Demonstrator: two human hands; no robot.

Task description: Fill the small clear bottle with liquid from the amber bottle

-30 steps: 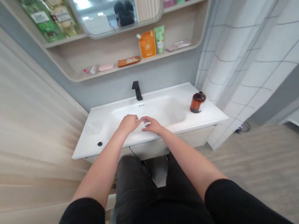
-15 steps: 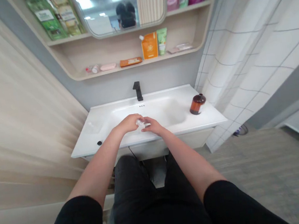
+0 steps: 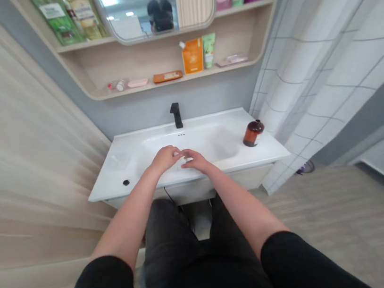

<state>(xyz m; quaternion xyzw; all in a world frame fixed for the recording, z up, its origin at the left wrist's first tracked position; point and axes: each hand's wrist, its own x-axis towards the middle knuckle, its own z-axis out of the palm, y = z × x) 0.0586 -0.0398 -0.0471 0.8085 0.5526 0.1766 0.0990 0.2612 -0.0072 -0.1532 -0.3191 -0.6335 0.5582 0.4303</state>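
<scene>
Over the front part of the white sink basin (image 3: 206, 146), my two hands meet with their fingertips close together. My left hand (image 3: 166, 158) is closed, thumb and fingers pinched on a small clear piece (image 3: 183, 160) that looks like plastic; its kind is too small and blurred to name. From the other side my right hand (image 3: 196, 161) curves its fingers and thumb round the same piece. The fingers hide most of it. A black faucet (image 3: 176, 115) stands behind the hands. On the counter at the left lies a small round black thing (image 3: 126, 183), like a cap.
A brown bottle (image 3: 253, 133) stands on the counter's right end. At the left end lies a faint clear item (image 3: 118, 161). Above, a shelf (image 3: 148, 89) holds an orange pouch (image 3: 193, 56), a green tube (image 3: 209, 51) and several small packs, below a mirror (image 3: 145, 17).
My hands have drawn slightly closer together, and the clear piece shows less between the fingers. The view has shifted a little; the bottle and the black cap-like thing stay in place.
</scene>
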